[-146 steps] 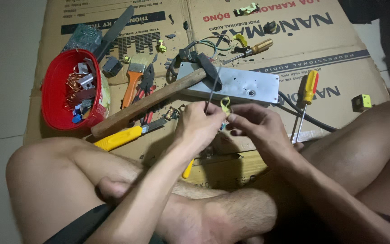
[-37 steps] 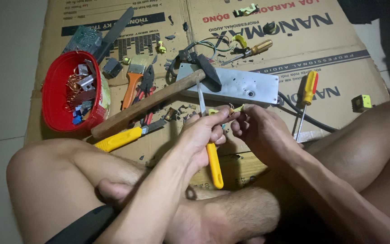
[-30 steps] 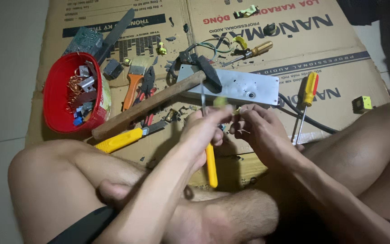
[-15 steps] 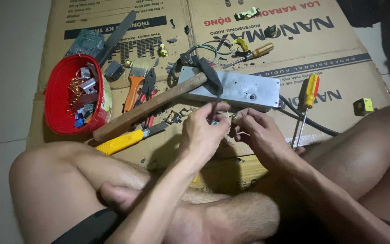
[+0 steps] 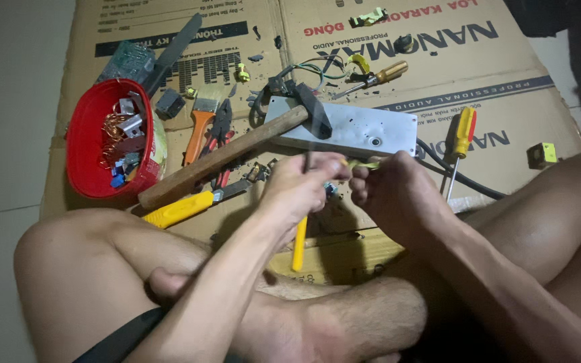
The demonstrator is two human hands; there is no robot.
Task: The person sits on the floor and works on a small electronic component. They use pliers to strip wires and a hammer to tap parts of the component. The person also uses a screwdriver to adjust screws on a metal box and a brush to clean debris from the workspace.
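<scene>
My left hand (image 5: 298, 187) grips a yellow-handled cutting tool (image 5: 299, 243); the handle points down toward my legs and the dark tip rises above my fingers. My right hand (image 5: 390, 189) pinches a small yellow-green piece (image 5: 363, 163) close to the tool's tip. The fingers of both hands almost touch above the cardboard sheet (image 5: 398, 74). Just beyond them lies a grey metal plate (image 5: 364, 131) with a wooden-handled hammer (image 5: 226, 156) resting across its left end.
A red bowl (image 5: 85, 144) of metal scraps sits far left. A yellow utility knife (image 5: 183, 208), orange brush (image 5: 198, 131), pliers (image 5: 222, 128), two screwdrivers (image 5: 462, 138) (image 5: 381, 74), loose wires (image 5: 317, 67) and a small yellow block (image 5: 543, 154) lie around. My bare crossed legs fill the foreground.
The yellow tool's handle hangs below my left hand again, as a second ago; half a second ago it was hidden. Both hands stay together by the plate, shifting only slightly.
</scene>
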